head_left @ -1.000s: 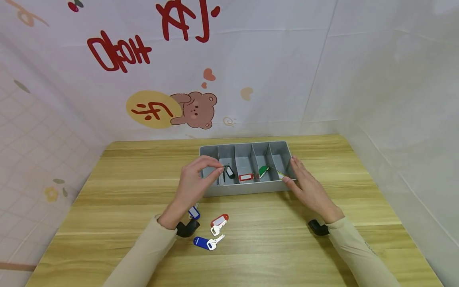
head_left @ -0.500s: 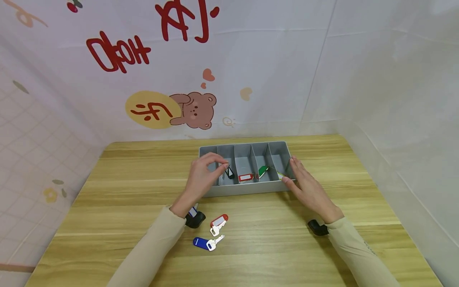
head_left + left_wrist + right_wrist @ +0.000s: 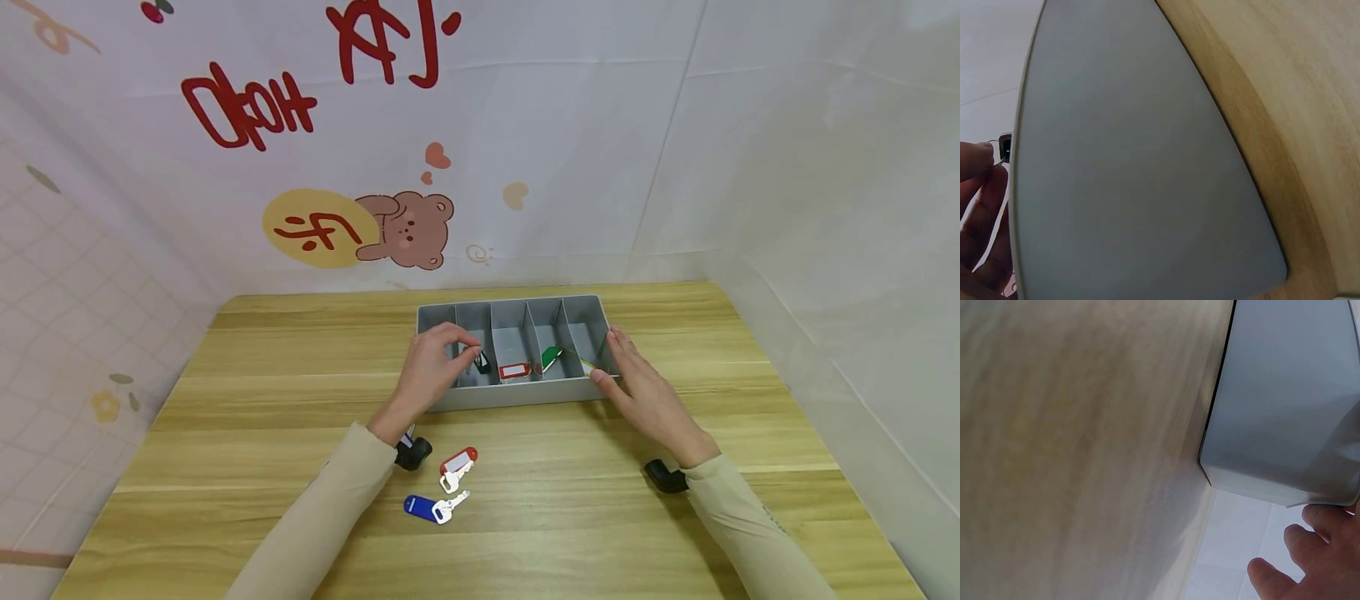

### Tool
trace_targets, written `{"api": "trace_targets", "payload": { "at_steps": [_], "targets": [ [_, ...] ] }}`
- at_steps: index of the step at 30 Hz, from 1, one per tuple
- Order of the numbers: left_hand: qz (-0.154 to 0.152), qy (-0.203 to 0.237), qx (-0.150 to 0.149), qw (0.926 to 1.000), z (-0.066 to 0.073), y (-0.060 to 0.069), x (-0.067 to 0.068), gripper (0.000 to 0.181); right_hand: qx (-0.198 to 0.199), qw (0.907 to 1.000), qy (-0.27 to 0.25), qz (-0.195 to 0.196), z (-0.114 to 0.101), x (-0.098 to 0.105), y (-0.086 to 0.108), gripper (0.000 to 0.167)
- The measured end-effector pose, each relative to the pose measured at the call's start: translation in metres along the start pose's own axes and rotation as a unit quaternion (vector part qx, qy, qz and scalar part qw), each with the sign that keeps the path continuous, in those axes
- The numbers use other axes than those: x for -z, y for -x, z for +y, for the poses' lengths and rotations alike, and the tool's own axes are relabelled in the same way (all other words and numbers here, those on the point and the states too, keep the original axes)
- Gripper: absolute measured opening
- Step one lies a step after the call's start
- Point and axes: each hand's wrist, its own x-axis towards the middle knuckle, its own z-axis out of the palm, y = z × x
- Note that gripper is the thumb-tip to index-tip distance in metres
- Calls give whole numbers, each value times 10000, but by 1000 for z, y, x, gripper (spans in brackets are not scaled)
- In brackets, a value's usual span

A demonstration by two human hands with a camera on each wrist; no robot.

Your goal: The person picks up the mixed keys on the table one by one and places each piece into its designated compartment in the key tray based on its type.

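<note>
Over the second compartment from the left of a grey divided box (image 3: 517, 394), my left hand (image 3: 431, 367) pinches the ring of a black key tag (image 3: 482, 362) between thumb and fingertip. In the left wrist view a small part of that black tag (image 3: 1005, 147) shows beyond the box wall; its key cannot be made out. My right hand (image 3: 656, 408) rests against the box's right end, fingers extended along the side and thumb at the front rim. Inside the box lie a red key tag (image 3: 514, 371) in the middle compartment and a green key tag (image 3: 551, 357) in the fourth.
On the table in front of the box lie a red tag (image 3: 459, 460) with a key and a blue tag (image 3: 420, 507) with a key. Another key tag is mostly hidden behind the left wrist camera (image 3: 415, 454). A printed cloth (image 3: 570, 150) hangs behind the table.
My left hand has moved slightly right, with the black key tag, from the divider beside the first compartment to over the second. The right hand has stayed at the box's right end.
</note>
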Motion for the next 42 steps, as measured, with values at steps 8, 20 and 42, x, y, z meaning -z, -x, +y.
{"api": "trace_targets", "payload": {
  "at_steps": [8, 20, 42],
  "targets": [
    [-126, -590, 4, 9982, -3, -2, -3, 7, 27, 10000, 16, 9, 0, 0, 0, 81],
    [-285, -1517, -121, 9879, -8, -5, -8, 9, -5, 10000, 22, -38, 0, -1, 1, 82],
    [-1242, -1480, -432, 9802, -9, 19, 8, 77, 139, 9998, 88, 67, -2, 1, 0, 79]
  ]
}}
